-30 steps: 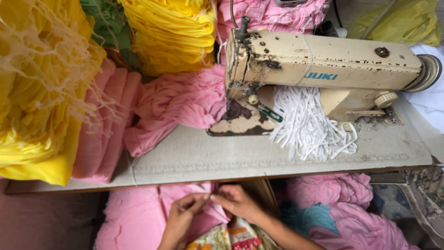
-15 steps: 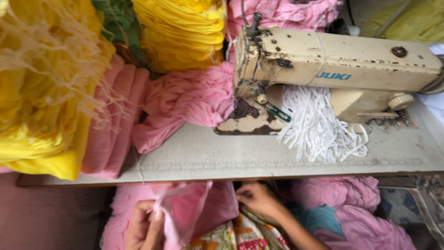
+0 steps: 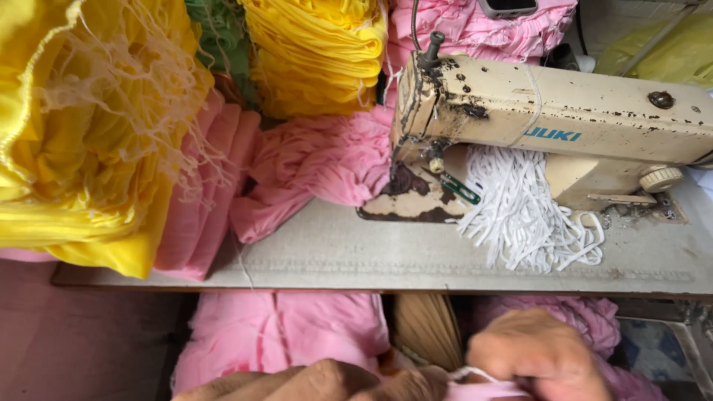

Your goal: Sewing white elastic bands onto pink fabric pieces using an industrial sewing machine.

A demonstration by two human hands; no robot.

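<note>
My left hand [image 3: 312, 382] and my right hand [image 3: 536, 356] meet at the bottom edge, below the table front. Both are closed on a small pink fabric piece [image 3: 483, 389] with a thin white elastic strip [image 3: 466, 371] lying along its top between the fingertips. More pink fabric [image 3: 282, 334] is bunched in my lap to the left of the hands. On the table above stands a worn cream sewing machine [image 3: 549, 111]. A loose bundle of white elastic strips [image 3: 527, 215] lies under its arm.
A heap of pink fabric [image 3: 327, 163] lies on the grey table [image 3: 371, 256] left of the needle plate. Tall yellow fabric stacks [image 3: 82, 148] and folded pink pieces [image 3: 200, 200] crowd the left; another yellow stack [image 3: 319, 52] is behind. A phone [image 3: 509, 6] rests on pink cloth at the top.
My left hand has lowered the pink piece it held up at the left and moved right to meet my right hand. The view has shifted closer to the table.
</note>
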